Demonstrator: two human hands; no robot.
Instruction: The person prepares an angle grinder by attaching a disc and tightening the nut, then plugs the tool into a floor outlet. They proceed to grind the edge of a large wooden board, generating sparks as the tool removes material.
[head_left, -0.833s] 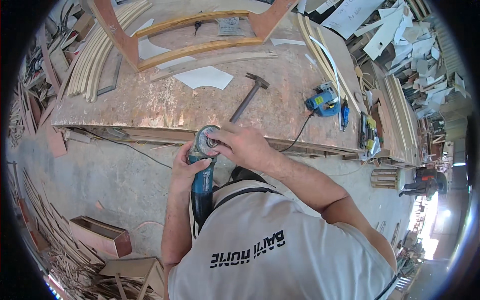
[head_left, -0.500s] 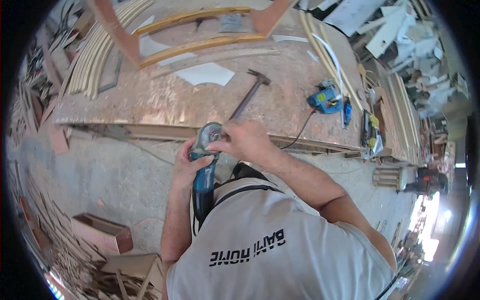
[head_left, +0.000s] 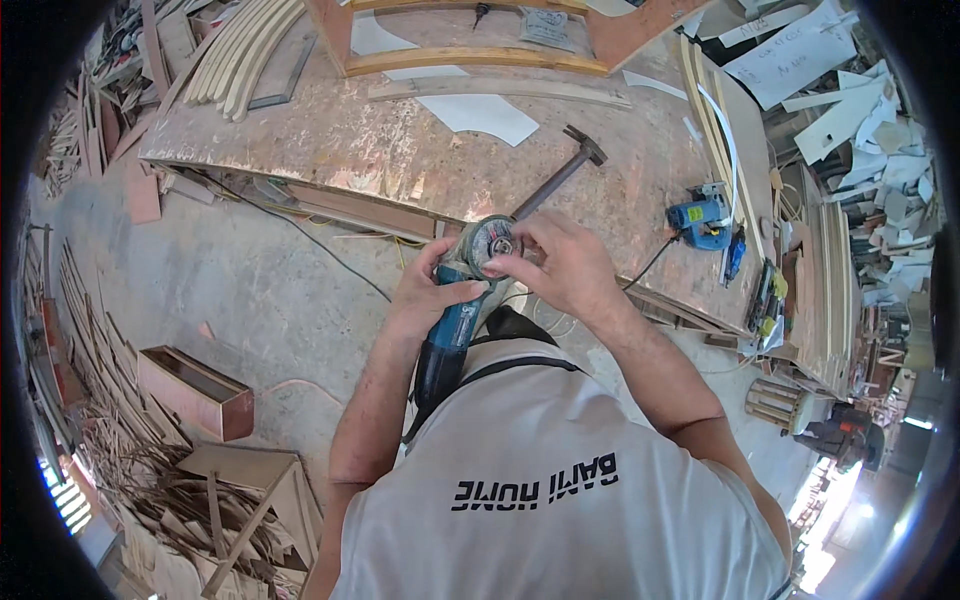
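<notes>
A teal-and-black angle grinder (head_left: 455, 326) is held close to my waist, its round head pointing up toward the bench. My left hand (head_left: 424, 294) wraps round its neck just below the head, thumb across the front. At the head's disc (head_left: 488, 240), my right hand (head_left: 568, 262) pinches the rim, with its thumb over the face near the centre nut. Parts of the rim are hidden by the right fingers. Just beyond the hands, a hammer (head_left: 556, 184) lies on the workbench (head_left: 330, 130), its handle end near the disc.
A blue jigsaw (head_left: 703, 216) with its cord rests at the bench's right. Toward the back are a wooden frame (head_left: 480, 60), a white curved sheet (head_left: 482, 116) and curved strips (head_left: 245, 62). An open wooden box (head_left: 195, 392) and scrap wood (head_left: 240, 530) lie on the floor at left.
The view has shifted, so the bench items appear farther right and higher. Both hands stay on the grinder, and its disc face now shows more fully, with the right thumb still on it.
</notes>
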